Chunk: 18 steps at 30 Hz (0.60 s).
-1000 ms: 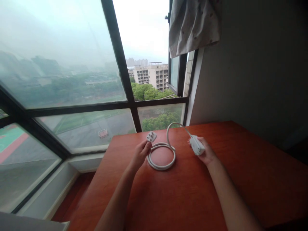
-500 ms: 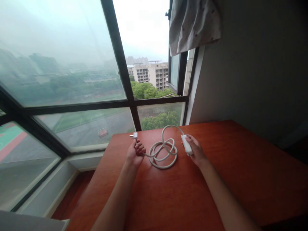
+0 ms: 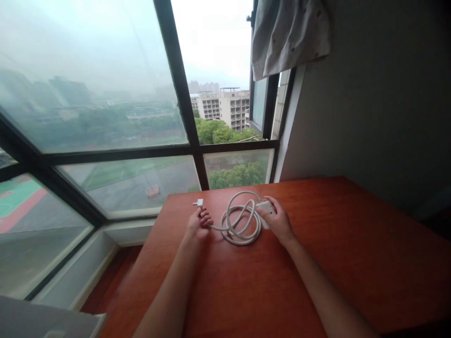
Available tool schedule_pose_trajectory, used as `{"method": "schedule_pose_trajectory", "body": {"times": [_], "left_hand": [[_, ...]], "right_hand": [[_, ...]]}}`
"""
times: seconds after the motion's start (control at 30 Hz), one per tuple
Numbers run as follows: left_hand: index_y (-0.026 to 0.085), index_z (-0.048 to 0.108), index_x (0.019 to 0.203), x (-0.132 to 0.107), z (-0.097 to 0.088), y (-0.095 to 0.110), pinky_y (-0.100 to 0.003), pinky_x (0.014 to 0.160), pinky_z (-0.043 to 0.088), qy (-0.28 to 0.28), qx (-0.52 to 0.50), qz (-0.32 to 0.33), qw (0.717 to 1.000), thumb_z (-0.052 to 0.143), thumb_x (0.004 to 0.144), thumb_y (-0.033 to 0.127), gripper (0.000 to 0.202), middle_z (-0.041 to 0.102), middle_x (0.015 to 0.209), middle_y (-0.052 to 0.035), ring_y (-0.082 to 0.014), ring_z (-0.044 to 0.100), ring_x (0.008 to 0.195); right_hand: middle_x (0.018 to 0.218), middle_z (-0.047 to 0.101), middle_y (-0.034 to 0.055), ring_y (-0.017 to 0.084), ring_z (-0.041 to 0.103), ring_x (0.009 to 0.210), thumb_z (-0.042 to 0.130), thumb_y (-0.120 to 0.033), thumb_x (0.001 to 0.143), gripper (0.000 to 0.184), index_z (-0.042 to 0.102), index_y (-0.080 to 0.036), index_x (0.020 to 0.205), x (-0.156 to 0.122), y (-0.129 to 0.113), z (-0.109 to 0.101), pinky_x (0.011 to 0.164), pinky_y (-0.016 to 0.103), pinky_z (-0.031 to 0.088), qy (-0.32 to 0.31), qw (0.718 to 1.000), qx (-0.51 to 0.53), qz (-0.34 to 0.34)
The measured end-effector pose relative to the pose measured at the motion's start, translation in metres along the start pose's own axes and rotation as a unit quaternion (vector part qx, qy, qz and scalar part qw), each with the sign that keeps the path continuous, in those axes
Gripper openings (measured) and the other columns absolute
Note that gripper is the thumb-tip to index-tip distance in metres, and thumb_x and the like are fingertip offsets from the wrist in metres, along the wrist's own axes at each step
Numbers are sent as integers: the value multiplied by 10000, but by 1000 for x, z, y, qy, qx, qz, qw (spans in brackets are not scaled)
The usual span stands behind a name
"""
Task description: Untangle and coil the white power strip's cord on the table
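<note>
My left hand (image 3: 200, 222) is closed around the cord just below a white power plug (image 3: 200, 203), whose metal prongs point left. Between my hands the pale cord (image 3: 243, 242) lies in loose loops over the table. My right hand (image 3: 278, 217) grips a small white power strip (image 3: 267, 208) at the cord's other end, thumb across it and fingers behind. Its face with dark socket holes is turned partly up toward me. The fingers hide part of its far edge.
The reddish-brown wooden table (image 3: 246, 291) reaches to the window. Dark window frames (image 3: 151, 151) run behind it, with one pane ajar at the right. A light curtain (image 3: 289, 37) hangs above, beside a grey wall (image 3: 369, 117).
My right hand has turned the power strip so its socket face shows, and moved it slightly left toward the coil. The left hand keeps its hold by the plug. The view has shifted slightly.
</note>
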<state>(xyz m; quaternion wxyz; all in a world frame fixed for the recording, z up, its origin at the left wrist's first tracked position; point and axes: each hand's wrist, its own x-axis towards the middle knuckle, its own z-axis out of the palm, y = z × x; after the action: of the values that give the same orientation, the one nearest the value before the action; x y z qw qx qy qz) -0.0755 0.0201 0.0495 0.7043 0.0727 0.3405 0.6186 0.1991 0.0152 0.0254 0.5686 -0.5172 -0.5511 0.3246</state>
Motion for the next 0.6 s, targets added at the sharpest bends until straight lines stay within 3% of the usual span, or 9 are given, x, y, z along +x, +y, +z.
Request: {"method": "schedule_pose_trajectory", "body": {"times": [0.17, 0.33, 0.53, 0.6], "left_hand": [[164, 420, 765, 8, -12, 2, -122, 348, 225, 41, 62, 26, 997, 315, 975, 127, 237, 315, 520, 89, -30, 283, 328], [158, 466, 774, 13, -15, 1, -154, 409, 311, 78, 173, 85, 978, 408, 935, 177, 173, 421, 508, 69, -66, 399, 376], [165, 545, 697, 16, -20, 10, -202, 451, 261, 100, 304, 163, 933, 527, 846, 176, 151, 478, 474, 49, -96, 396, 393], [175, 568, 686, 14, -20, 13, -216, 476, 258, 94, 399, 211, 887, 533, 837, 166, 155, 496, 487, 36, -112, 413, 425]], "right_hand": [[1145, 667, 90, 255, 627, 988, 702, -505, 703, 559, 610, -211, 1169, 4, 12, -2, 837, 338, 500, -7, 995, -102, -15], [1050, 698, 65, 254, 646, 929, 680, -516, 713, 501, 639, -216, 1111, 2, 19, 1, 769, 322, 516, -53, 995, -61, 66], [969, 699, 56, 209, 632, 806, 686, -496, 733, 453, 652, -184, 1060, -2, 11, 2, 655, 280, 490, -116, 984, 29, 134], [920, 697, 45, 178, 615, 735, 695, -494, 733, 435, 658, -180, 1032, -3, 5, 1, 593, 252, 463, -130, 976, 80, 157]]}}
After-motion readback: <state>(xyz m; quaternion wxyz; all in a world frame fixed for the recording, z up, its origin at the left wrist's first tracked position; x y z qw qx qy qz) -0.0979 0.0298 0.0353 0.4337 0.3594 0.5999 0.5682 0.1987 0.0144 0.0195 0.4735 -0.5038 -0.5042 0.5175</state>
